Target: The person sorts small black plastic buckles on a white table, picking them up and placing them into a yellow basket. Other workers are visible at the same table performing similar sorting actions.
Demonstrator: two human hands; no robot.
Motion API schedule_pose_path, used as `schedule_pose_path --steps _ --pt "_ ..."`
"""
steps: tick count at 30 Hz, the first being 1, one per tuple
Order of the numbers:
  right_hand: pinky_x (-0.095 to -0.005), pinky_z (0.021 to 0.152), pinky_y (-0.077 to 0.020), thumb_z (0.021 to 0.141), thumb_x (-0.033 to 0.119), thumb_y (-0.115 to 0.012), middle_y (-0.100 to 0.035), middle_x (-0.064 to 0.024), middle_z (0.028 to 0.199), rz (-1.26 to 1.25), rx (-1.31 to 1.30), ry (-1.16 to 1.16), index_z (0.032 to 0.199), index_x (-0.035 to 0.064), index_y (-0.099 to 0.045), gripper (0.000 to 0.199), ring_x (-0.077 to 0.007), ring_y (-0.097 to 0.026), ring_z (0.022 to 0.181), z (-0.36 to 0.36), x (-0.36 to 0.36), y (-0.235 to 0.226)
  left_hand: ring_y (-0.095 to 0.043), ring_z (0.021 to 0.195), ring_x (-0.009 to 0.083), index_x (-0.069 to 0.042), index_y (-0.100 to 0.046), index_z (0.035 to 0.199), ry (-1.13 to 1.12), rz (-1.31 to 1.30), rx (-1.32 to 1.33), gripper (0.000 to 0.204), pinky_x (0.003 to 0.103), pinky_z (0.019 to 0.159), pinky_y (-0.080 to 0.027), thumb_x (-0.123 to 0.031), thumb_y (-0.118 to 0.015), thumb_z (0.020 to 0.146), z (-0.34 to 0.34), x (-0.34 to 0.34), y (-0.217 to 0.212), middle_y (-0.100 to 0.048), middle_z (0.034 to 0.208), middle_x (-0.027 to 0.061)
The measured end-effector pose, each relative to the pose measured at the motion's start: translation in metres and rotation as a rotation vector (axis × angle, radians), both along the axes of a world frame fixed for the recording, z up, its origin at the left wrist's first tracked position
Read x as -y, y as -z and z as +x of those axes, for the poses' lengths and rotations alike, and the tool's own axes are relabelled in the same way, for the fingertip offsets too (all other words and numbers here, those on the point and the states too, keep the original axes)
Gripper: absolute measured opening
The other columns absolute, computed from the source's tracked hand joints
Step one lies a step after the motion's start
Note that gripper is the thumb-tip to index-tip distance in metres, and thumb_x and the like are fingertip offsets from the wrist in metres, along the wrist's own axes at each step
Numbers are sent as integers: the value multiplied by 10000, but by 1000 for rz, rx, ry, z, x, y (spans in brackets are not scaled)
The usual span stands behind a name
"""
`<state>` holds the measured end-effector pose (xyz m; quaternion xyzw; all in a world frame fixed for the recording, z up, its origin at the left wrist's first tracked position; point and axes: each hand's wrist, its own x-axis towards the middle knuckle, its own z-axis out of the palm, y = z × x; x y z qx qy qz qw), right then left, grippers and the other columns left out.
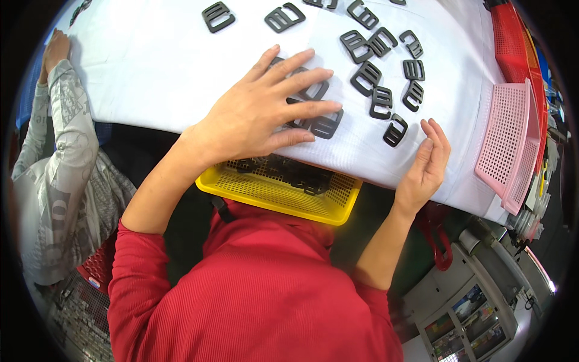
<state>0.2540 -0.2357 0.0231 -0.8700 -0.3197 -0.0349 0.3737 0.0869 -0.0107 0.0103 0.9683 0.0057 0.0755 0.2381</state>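
Observation:
My left hand (265, 108) lies flat, fingers spread, on top of several dark grey plastic buckles (319, 123) near the front edge of the white table (151, 66). My right hand (428, 163) rests open at the table's edge, fingers up, just right of a lone buckle (395, 130). More buckles (374, 75) lie scattered further back. A yellow perforated basket (283, 193) sits under the table's edge against my red-sleeved body, with several buckles inside it.
A pink perforated basket (509, 142) and a red basket (512, 42) stand at the table's right side. Another person's patterned grey sleeve (63, 139) and hand (55, 51) are at the left. A cabinet (476, 314) stands lower right.

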Motion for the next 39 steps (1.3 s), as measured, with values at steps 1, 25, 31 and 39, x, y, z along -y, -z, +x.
schedule_pose_path --steps 1,25,31,39 --pt "-372 1001 -426 1007 92 -476 -604 -153 1227 4 -2 6 1132 4 -671 247 -275 -559 1171 0 1 3 -298 1439 298 -320 -561 1355 27 16 -16 574 547 1193 -198 -340 -712 801 0 2 0 -411 1508 17" --pt "-525 1080 -342 872 122 -661 -664 -91 1183 -31 176 -315 1162 79 -665 294 -300 -597 1143 -11 -22 14 -408 1370 269 -76 -519 1343 15 135 121 494 471 1140 -304 -212 -651 887 59 24 -5 -500 1406 103" --pt "-523 1087 -338 853 130 -683 -674 -50 1109 89 137 -420 1052 82 -698 205 -266 -613 1105 0 -31 12 -568 1107 281 -42 -645 1158 5 -26 199 336 413 992 -429 -106 -682 830 46 12 -14 -635 1140 106" --pt "-536 1130 -281 843 234 -687 -599 -91 1289 -279 385 -471 1225 64 -617 424 -265 -499 1258 72 -93 27 -560 1174 287 -17 -631 1152 -68 168 284 324 414 989 -426 -119 -662 846 93 -6 10 -627 1181 124"
